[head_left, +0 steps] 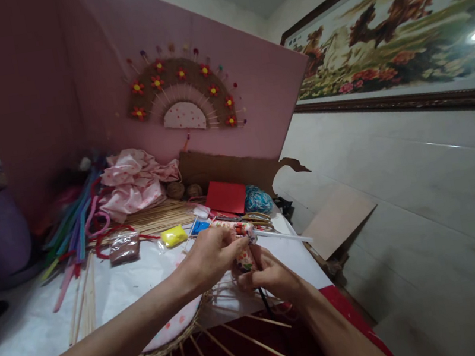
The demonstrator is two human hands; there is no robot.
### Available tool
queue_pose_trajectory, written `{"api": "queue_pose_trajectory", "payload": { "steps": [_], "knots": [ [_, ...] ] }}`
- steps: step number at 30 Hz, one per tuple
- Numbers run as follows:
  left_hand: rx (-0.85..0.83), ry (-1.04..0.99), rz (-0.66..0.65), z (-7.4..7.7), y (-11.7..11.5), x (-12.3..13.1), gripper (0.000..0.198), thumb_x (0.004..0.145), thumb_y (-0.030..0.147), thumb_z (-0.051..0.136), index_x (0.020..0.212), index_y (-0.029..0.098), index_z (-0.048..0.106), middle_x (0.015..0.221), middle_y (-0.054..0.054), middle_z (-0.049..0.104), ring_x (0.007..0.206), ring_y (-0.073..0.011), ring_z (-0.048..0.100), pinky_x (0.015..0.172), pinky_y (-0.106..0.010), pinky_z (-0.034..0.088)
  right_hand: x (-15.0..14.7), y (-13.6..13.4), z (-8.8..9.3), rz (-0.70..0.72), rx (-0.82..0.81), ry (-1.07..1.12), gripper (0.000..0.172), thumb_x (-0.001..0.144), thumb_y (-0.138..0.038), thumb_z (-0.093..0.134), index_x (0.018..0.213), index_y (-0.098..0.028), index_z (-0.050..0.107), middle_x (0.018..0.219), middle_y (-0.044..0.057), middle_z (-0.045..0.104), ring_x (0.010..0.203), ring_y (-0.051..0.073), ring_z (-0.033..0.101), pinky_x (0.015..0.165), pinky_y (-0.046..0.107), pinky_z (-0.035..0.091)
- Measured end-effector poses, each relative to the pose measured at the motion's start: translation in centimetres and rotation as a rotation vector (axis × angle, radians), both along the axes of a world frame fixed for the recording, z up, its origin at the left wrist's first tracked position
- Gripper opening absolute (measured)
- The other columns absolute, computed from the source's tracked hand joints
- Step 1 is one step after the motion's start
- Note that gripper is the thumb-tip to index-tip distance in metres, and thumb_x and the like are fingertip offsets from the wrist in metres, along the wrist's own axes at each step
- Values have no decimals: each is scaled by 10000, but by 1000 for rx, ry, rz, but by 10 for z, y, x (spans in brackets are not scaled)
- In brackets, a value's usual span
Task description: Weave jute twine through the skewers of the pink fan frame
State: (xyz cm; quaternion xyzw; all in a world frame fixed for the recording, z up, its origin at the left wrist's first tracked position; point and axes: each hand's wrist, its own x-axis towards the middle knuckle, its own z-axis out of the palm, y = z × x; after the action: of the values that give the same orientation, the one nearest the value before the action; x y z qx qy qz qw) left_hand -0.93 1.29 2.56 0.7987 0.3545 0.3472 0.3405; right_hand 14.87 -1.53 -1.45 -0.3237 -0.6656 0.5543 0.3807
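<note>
My left hand and my right hand meet over the table's near edge, both closed on a small roll of floral-patterned fabric. The left fingers pinch its top. The right hand grips it from below. Under my forearms lies a half-made fan with a pink dotted centre, a woven rim and thin wooden sticks spreading out over red cloth. A thin dark cord runs down beneath the right hand.
White paper covers the table. On it lie bamboo sticks, coloured pipe cleaners, pink fabric, a yellow block, red card, blue yarn, scissors. A finished fan hangs on pink board.
</note>
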Motion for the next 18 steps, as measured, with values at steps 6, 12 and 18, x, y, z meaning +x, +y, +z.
{"api": "queue_pose_trajectory", "payload": {
  "steps": [6, 12, 18],
  "knots": [
    [-23, -1, -74, 1, 6, -2, 324, 787, 348, 455, 577, 157, 610, 514, 0, 579, 503, -126, 498, 472, -234, 332, -2, -1, 3, -26, 23, 0, 215, 655, -117, 567, 861, -164, 524, 653, -41, 441, 539, 81, 365, 492, 218, 302],
    [1, -3, -2, 1, 2, -1, 329, 777, 353, 457, 547, 157, 590, 497, 2, 551, 487, -124, 468, 459, -241, 310, 1, 0, 3, -26, 15, -25, 166, 666, -141, 582, 822, -162, 528, 649, -40, 450, 549, 84, 384, 501, 218, 312],
    [29, -2, 73, -8, 2, 2, 341, 752, 442, 505, 554, 166, 540, 505, 11, 526, 506, -126, 452, 465, -246, 294, 0, -1, 1, -37, 30, -25, 188, 682, -133, 579, 848, -168, 501, 650, -36, 485, 573, 98, 428, 531, 223, 345]
  ]
}}
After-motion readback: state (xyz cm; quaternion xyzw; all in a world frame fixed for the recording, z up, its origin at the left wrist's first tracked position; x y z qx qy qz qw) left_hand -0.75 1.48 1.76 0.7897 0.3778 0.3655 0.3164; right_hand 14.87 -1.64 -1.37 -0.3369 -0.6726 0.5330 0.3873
